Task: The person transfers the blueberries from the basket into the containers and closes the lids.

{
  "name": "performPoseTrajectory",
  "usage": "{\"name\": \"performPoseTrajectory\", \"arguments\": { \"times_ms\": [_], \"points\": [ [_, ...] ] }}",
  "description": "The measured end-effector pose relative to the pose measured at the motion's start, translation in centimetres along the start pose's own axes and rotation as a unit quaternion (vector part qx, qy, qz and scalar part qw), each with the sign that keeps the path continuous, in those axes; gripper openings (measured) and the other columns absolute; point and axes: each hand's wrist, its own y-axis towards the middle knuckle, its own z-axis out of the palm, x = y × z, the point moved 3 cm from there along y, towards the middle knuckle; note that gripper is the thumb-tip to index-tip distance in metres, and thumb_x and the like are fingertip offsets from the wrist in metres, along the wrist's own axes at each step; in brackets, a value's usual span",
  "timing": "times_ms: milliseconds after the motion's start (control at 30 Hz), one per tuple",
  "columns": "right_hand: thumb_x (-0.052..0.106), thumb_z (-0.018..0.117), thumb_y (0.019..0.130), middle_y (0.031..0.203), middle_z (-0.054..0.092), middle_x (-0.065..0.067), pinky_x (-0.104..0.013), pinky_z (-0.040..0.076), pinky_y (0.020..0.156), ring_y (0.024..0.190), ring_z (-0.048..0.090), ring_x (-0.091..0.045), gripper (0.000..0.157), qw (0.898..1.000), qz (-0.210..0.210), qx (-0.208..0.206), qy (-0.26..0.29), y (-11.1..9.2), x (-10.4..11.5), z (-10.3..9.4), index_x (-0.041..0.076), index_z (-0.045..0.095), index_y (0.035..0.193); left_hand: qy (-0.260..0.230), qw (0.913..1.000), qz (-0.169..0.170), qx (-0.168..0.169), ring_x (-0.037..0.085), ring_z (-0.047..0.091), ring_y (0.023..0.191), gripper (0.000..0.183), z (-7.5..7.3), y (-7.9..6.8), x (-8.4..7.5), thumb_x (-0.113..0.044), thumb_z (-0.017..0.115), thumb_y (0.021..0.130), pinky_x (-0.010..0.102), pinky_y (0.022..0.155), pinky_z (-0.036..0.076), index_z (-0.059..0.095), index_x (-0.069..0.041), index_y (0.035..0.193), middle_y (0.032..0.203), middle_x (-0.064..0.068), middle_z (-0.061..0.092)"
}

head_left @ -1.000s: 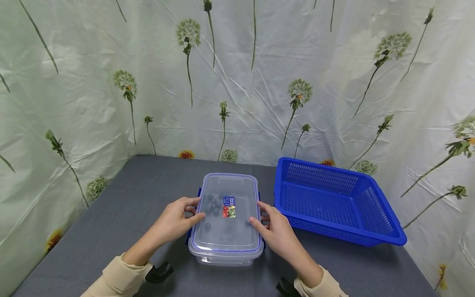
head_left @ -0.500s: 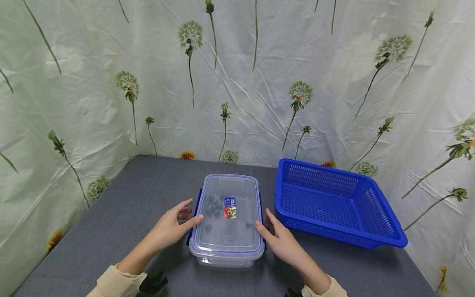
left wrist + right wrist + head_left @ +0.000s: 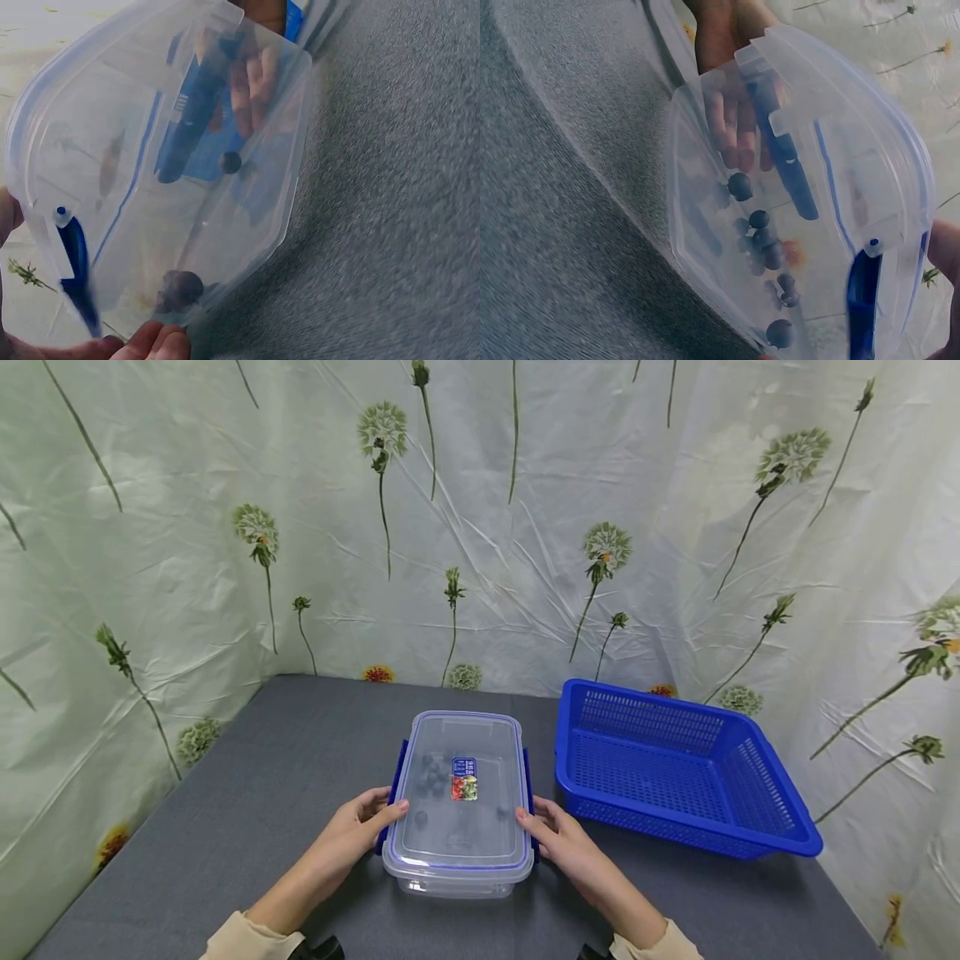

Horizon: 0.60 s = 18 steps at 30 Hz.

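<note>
A clear plastic food container (image 3: 461, 843) with a blue-trimmed lid stands on the grey cloth, a fruit label on top. Dark round berries (image 3: 772, 256), like blueberries, lie loose on its floor. Blue latches (image 3: 76, 255) run along its long sides. My left hand (image 3: 347, 833) holds the left side, thumb on the lid's edge and fingers against the wall by the latch. Opposite it, my right hand (image 3: 572, 847) grips the right side the same way. Through the clear walls, each wrist view shows the other hand's fingers at the far wall.
To the right of the container, close behind my right hand, sits a blue perforated plastic basket (image 3: 675, 835). A curtain (image 3: 510, 552) printed with dandelions hangs behind and beside the table (image 3: 315, 735).
Half a second ago my fingers were off the container's sides with hands spread a little; now they have come in and lower along both sides. The container has stayed put.
</note>
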Motion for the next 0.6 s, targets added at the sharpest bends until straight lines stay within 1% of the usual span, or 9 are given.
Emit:
{"name": "performPoseTrajectory", "arguments": {
  "times_ms": [100,167,233,300,367,433,467,533,600],
  "points": [
    [0.042,0.067,0.105,0.139,0.068,-0.026,-0.060,0.052,0.111,0.129,0.066,-0.036,0.081,0.999,-0.005,-0.040,-0.016,-0.3,0.1,0.0,-0.006,0.034,0.161,0.008,0.9998,0.003,-0.017,0.022,0.068,0.118,0.076,0.1,-0.2,-0.2,-0.042,0.075,0.100,0.045,0.102,0.057,0.043,-0.005,0.158,0.137,0.019,0.068],
    [0.040,0.070,0.104,0.135,0.070,-0.023,-0.057,0.054,0.108,0.123,0.070,-0.032,0.081,0.998,-0.021,-0.061,-0.022,-0.5,0.3,0.1,-0.003,0.033,0.161,0.013,0.9995,0.013,-0.024,0.023,0.069,0.118,0.078,0.3,-0.3,-0.4,-0.043,0.075,0.101,0.048,0.104,0.057,0.038,-0.007,0.160,0.139,0.021,0.068],
    [0.036,0.070,0.104,0.135,0.070,-0.024,-0.053,0.057,0.105,0.119,0.071,-0.030,0.078,0.996,-0.044,-0.071,-0.016,-0.7,0.4,0.3,0.000,0.032,0.162,0.011,0.9992,0.028,-0.028,0.023,0.070,0.117,0.079,0.4,-0.5,-0.6,-0.042,0.075,0.101,0.046,0.102,0.058,0.036,-0.009,0.161,0.140,0.022,0.067],
    [0.030,0.070,0.106,0.138,0.068,-0.025,-0.048,0.059,0.102,0.119,0.072,-0.031,0.074,0.995,-0.070,-0.071,-0.004,-0.9,0.6,0.5,0.002,0.032,0.163,0.013,0.9984,0.043,-0.035,0.024,0.070,0.118,0.077,0.5,-0.6,-0.9,-0.040,0.075,0.102,0.043,0.100,0.059,0.037,-0.010,0.162,0.141,0.022,0.067],
    [0.025,0.068,0.106,0.144,0.064,-0.028,-0.046,0.059,0.103,0.125,0.070,-0.034,0.072,0.994,-0.092,-0.065,0.003,-1.1,0.7,0.8,0.005,0.032,0.165,0.018,0.9974,0.057,-0.039,0.027,0.069,0.121,0.076,0.6,-0.8,-1.0,-0.038,0.074,0.102,0.043,0.100,0.059,0.038,-0.012,0.164,0.144,0.023,0.065],
    [0.025,0.068,0.107,0.152,0.058,-0.029,-0.048,0.057,0.108,0.134,0.065,-0.038,0.074,0.993,-0.103,-0.057,-0.001,-1.3,0.7,1.0,0.008,0.029,0.168,0.028,0.9966,0.066,-0.040,0.031,0.068,0.126,0.077,0.8,-1.0,-1.0,-0.037,0.075,0.102,0.046,0.101,0.059,0.037,-0.014,0.165,0.149,0.025,0.061],
    [0.025,0.068,0.107,0.156,0.054,-0.030,-0.049,0.055,0.110,0.138,0.062,-0.041,0.076,0.993,-0.106,-0.053,-0.003,-1.4,0.6,1.1,0.009,0.027,0.169,0.033,0.9964,0.069,-0.036,0.033,0.066,0.128,0.079,0.9,-1.1,-1.0,-0.036,0.075,0.102,0.048,0.102,0.059,0.035,-0.015,0.167,0.152,0.026,0.058],
    [0.025,0.068,0.107,0.164,0.045,-0.031,-0.053,0.053,0.112,0.146,0.055,-0.045,0.082,0.993,-0.106,-0.040,-0.005,-1.6,0.5,1.3,0.010,0.021,0.171,0.027,0.9967,0.073,-0.023,0.037,0.064,0.132,0.084,1.1,-1.2,-1.0,-0.034,0.076,0.101,0.050,0.102,0.059,0.030,-0.017,0.170,0.158,0.027,0.052],
    [0.026,0.068,0.107,0.169,0.037,-0.031,-0.056,0.050,0.114,0.149,0.050,-0.047,0.087,0.994,-0.103,-0.028,-0.007,-1.7,0.4,1.5,0.011,0.014,0.173,0.017,0.9971,0.075,-0.005,0.039,0.060,0.137,0.089,1.4,-1.4,-0.9,-0.032,0.076,0.102,0.052,0.106,0.057,0.023,-0.020,0.172,0.165,0.026,0.044]
  ]
}}
